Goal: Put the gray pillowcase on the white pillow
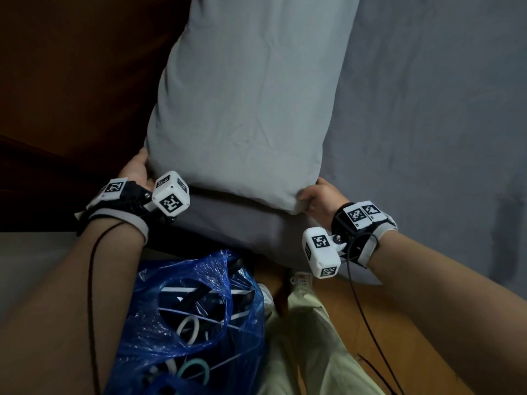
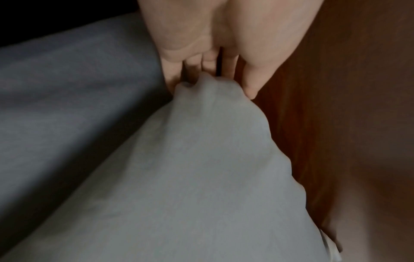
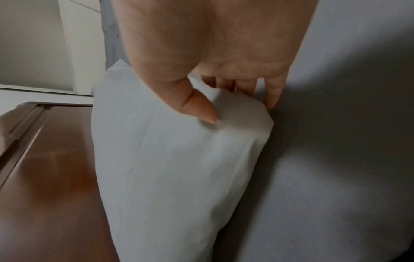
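Two hands pinch pillow's near corners: left hand (image 1: 136, 170), right hand (image 1: 323, 198); pillow (image 1: 245, 104) extends away.

The left hand (image 2: 201, 44) pinches a corner of the pale gray pillow (image 2: 190, 177); gray bedding (image 2: 67, 88) lies beside it, brown wood (image 2: 347, 106) on the opposite side.

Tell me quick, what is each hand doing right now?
Left hand: grips one near corner of the gray pillowcase.
Right hand: pinches the other near corner of it.
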The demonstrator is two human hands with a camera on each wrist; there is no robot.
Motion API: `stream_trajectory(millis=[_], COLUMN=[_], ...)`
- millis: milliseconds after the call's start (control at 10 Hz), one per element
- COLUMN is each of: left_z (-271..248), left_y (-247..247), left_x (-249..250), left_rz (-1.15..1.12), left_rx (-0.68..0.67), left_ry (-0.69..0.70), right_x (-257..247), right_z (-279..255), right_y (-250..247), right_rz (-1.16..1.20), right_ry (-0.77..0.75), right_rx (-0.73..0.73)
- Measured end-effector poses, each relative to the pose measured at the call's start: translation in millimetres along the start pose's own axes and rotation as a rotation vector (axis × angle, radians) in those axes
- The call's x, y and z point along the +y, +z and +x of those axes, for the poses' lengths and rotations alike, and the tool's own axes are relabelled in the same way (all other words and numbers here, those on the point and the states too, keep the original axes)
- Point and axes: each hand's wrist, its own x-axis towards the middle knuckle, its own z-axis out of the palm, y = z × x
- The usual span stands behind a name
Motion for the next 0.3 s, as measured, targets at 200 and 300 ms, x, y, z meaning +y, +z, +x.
stream_trajectory(millis=[200, 300], left_z=[-38, -60], left_y=[-16, -15], left_x=[3, 13], left_rz=[-0.017, -0.029], left_rx=[0.068, 0.018], left_ry=[-0.005, 0.025], right_x=[-41, -68], right_z=[-56, -86], right_y=[-18, -24], right_rz=[-0.250, -0.266], right_ry=[-0.014, -0.082], right_rx=[0.072, 0.061])
